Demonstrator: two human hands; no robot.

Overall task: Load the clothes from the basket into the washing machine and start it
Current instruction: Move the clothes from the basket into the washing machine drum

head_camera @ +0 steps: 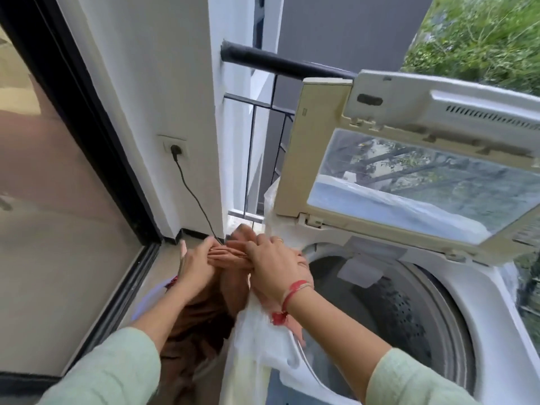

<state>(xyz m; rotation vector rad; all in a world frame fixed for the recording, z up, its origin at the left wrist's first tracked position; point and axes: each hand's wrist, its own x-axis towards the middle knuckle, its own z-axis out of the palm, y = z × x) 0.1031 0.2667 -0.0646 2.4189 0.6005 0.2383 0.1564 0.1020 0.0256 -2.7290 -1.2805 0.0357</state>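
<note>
Beside the open washing machine (496, 317), at its left edge, both hands hold one rust-brown garment (230, 255) gathered into a rope. Your left hand (198, 258) has its fingers curled round the bunched cloth, thumb raised. Your right hand (277, 264) grips the same bunch from above, just beside the left. The gathered part runs between the two palms. The rest of the garment hangs below the hands, outside the machine, alongside the translucent plastic cover (263, 346) draped over the cabinet's near-left corner. The drum (394, 311) lies to the right of both hands and looks bare where it shows; the lid (409, 176) stands propped open. The basket cannot be made out.

Step in hand, as judged: carrying this piece over the rim into the drum. To do it well:

- Lift the bunch high enough that the hanging tail clears the rim and the plastic cover.
- Swing right until both hands are above the opening.
- Lower before you let go, so that no cloth lies over the edge where the lid would trap it.
- Mind the power cord (193, 194) running from the wall socket (175, 147) down behind your left hand, since the tail could snag it.

Loading appears to be at an early stage.
</note>
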